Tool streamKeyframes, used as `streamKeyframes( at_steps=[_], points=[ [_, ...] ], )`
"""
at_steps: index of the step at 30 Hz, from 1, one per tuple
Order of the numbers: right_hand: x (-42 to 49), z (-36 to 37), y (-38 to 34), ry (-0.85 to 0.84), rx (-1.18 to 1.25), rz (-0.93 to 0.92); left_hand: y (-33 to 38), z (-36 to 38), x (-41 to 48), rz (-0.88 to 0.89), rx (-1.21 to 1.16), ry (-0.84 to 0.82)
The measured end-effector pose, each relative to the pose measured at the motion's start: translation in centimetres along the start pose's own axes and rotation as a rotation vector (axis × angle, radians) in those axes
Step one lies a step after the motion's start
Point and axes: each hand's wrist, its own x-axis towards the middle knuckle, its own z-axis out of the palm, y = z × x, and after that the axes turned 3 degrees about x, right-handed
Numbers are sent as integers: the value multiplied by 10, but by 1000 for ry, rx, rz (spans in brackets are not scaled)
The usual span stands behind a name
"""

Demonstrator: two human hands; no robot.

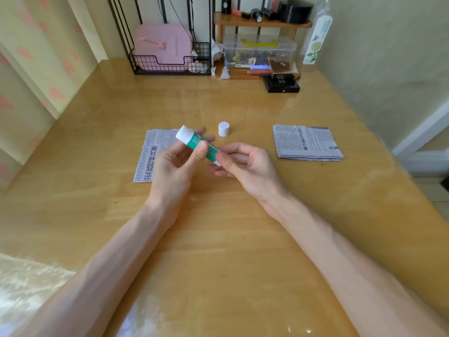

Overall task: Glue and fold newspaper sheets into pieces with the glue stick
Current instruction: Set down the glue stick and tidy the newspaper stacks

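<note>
A green and white glue stick (pixel 194 141) is held above the table, uncapped, its white tip pointing up and left. My left hand (pixel 175 164) grips its body between thumb and fingers. My right hand (pixel 243 164) pinches its lower end with thumb and fingertips. The white cap (pixel 223 129) stands upright on the table just beyond my hands. A newspaper piece (pixel 150 154) lies flat to the left, partly hidden by my left hand. A stack of folded newspaper sheets (pixel 307 143) lies to the right.
The wooden table (pixel 218 239) has a glossy cover. At the back stand a black wire rack with a pink item (pixel 162 47), a clear plastic box (pixel 257 51) under a small wooden shelf, black boxes (pixel 281 85) and a tall bottle (pixel 315 32). Walls close in on both sides.
</note>
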Motion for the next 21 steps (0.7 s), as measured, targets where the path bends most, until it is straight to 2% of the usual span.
streamKeyframes(
  at_steps=[4,7,10,14,18,21],
  points=[
    [5,-4,-5,-45,-85,-4,2,0,0,31,57,-1],
    [18,-8,-8,82,-167,-62,4,-3,0,41,152,19],
    [42,-17,1,199,-458,-194,2,-4,1,93,274,-16],
    [67,-25,12,152,-874,-276,1,-7,1,124,441,16],
    [79,-17,14,94,-994,-287,-6,-11,3,142,519,17],
    [82,-12,13,139,-1051,-323,-7,-11,4,157,547,12]
  ],
)
